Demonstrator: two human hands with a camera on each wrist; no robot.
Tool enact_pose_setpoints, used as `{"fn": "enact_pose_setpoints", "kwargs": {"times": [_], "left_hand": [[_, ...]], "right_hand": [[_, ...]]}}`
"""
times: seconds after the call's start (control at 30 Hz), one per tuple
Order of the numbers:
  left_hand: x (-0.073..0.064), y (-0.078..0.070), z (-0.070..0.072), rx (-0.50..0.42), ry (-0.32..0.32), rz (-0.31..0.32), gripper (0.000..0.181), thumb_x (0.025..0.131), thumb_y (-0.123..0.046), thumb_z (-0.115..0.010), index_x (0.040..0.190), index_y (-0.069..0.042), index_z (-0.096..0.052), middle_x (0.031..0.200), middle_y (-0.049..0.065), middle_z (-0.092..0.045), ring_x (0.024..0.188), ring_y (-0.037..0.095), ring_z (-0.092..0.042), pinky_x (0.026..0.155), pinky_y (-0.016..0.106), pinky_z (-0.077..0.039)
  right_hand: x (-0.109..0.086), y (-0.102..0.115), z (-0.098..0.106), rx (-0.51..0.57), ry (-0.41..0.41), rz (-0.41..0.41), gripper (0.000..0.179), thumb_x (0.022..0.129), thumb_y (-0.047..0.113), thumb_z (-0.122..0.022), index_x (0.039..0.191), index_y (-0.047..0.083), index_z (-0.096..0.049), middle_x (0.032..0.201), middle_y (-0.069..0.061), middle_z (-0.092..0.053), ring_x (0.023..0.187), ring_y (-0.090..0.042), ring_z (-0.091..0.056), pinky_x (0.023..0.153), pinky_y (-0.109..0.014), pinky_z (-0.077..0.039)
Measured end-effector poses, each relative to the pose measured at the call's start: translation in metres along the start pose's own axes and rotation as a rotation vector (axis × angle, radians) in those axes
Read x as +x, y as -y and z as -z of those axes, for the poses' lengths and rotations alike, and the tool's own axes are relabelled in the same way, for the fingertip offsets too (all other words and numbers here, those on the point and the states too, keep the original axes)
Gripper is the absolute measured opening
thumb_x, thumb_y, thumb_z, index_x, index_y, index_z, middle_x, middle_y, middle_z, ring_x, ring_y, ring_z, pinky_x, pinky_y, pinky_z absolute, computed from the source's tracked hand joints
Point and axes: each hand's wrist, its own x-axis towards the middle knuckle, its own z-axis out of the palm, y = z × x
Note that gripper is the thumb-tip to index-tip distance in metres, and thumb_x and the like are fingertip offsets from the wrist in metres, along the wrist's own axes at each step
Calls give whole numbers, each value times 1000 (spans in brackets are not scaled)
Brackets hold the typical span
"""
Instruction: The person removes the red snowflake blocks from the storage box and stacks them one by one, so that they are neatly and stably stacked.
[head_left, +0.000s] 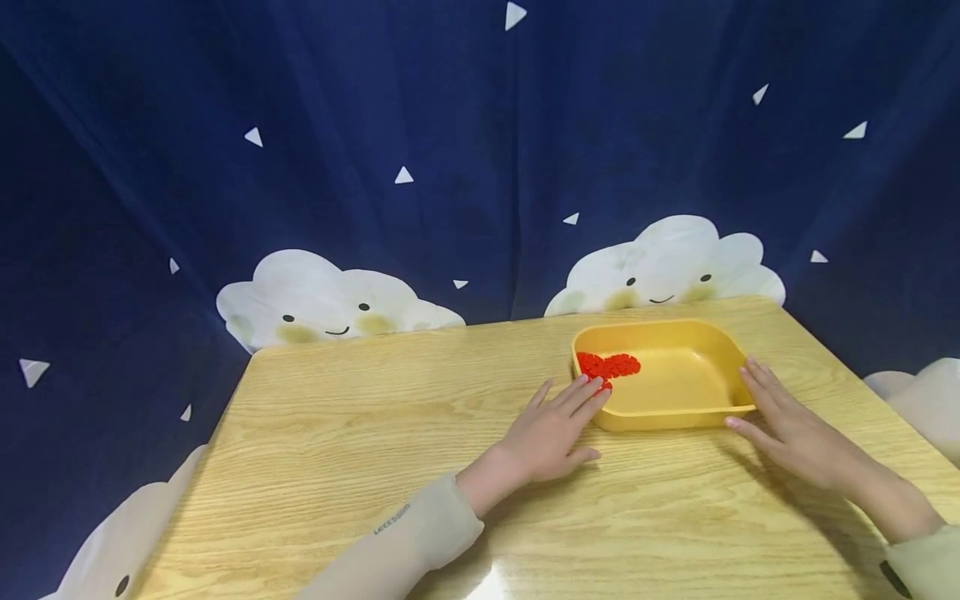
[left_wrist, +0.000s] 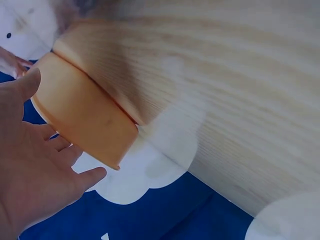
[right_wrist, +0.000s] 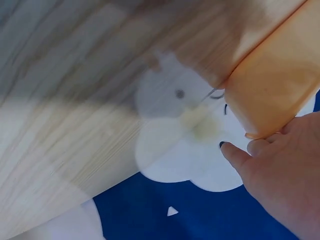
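Observation:
A yellow rectangular plastic basin (head_left: 678,421) rests on the wooden table, right of the middle. Bright red, rough-edged pieces (head_left: 621,365) lie at its left end, partly covered by fingers. My left hand (head_left: 551,433) is at the basin's left front corner, its extended fingers reaching over the rim and its thumb apart from the wall. At the opposite end, the fingers of my right hand (head_left: 798,433) lie straight along the right rim, thumb near the front right corner. The left wrist view shows the basin's orange-looking outer wall (left_wrist: 87,115) beside the spread left fingers.
The light wood table (head_left: 360,450) runs back to a dark blue curtain (head_left: 450,100) printed with white triangles and smiling clouds. The basin stands near the table's back edge. Both forearms, in light sleeves (head_left: 427,533), come in from the front.

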Motion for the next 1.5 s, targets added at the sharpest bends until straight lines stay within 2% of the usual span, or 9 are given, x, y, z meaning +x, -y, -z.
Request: {"fn": "enact_pose_setpoints", "kwargs": {"times": [0.1, 0.2, 0.3, 0.4, 0.57, 0.7, 1.0, 1.13, 1.5], "left_hand": [[-13, 1, 2, -11, -8, 2, 83, 95, -52, -55, 159, -16, -15, 164, -1, -14, 150, 16, -8, 119, 49, -15], [-26, 1, 2, -26, -9, 8, 86, 95, -51, -57, 159, -16, -13, 164, -1, -12, 150, 18, -9, 119, 50, -15], [-40, 2, 3, -30, -2, 18, 90, 93, -52, -59, 159, -17, -8, 165, -2, -8, 150, 18, -7, 119, 51, -14], [-54, 2, 6, -30, -8, 24, 93, 92, -52, -61, 159, -18, -5, 164, -3, -6, 150, 17, -7, 118, 51, -15], [-77, 2, 9, -47, -49, 25, 93, 91, -50, -63, 159, -17, -9, 164, -3, -8, 149, 19, -10, 118, 53, -16], [-96, 2, 10, -49, -74, 32, 92, 90, -49, -65, 159, -14, -15, 164, -3, -9, 149, 19, -11, 117, 54, -19], [-133, 8, 13, -71, -107, 47, 87, 90, -46, -65, 158, -15, -21, 164, -1, -16, 149, 20, -13, 116, 54, -22], [-147, 11, 16, -98, -118, 58, 82, 91, -45, -65, 156, -15, -26, 163, -1, -19, 149, 19, -15, 116, 54, -22], [-176, 16, 15, -100, -170, 88, 80, 91, -45, -65, 155, -14, -30, 163, -4, -16, 148, 19, -19, 113, 53, -29]], "right_hand": [[-2, 10, -4, 2, 2, 13, 82, 101, 30, -56, 158, 7, -1, 163, -8, 10, 148, -25, 12, 116, -56, 4], [-4, 19, -8, -21, -3, 44, 81, 100, 29, -56, 158, 8, -3, 164, -8, 7, 149, -25, 9, 119, -42, 6], [-4, 28, -12, -44, -9, 75, 81, 100, 29, -57, 158, 8, -5, 164, -8, 4, 149, -25, 6, 116, -24, 8], [-5, 36, -15, -54, -17, 100, 82, 99, 29, -59, 158, 9, -7, 164, -8, 1, 149, -25, 4, 113, -16, 8], [-6, 51, -21, -67, -14, 119, 82, 98, 31, -61, 159, 12, -9, 165, -5, -1, 149, -19, 4, 111, -13, 7], [-7, 63, -26, -99, -19, 154, 83, 97, 32, -63, 159, 11, -12, 164, -7, -5, 149, -17, 3, 110, -10, 5], [-9, 87, -38, -136, -44, 240, 87, 92, 34, -69, 159, 15, -16, 163, -11, -16, 150, -21, -6, 112, -10, 1], [-11, 96, -42, -145, -32, 263, 88, 92, 37, -68, 159, 16, -15, 163, -10, -15, 150, -23, -8, 113, -11, 2], [-17, 118, -50, -141, -15, 320, 89, 91, 38, -69, 159, 16, -17, 163, -9, -15, 148, -30, -15, 115, -14, 0]]}}
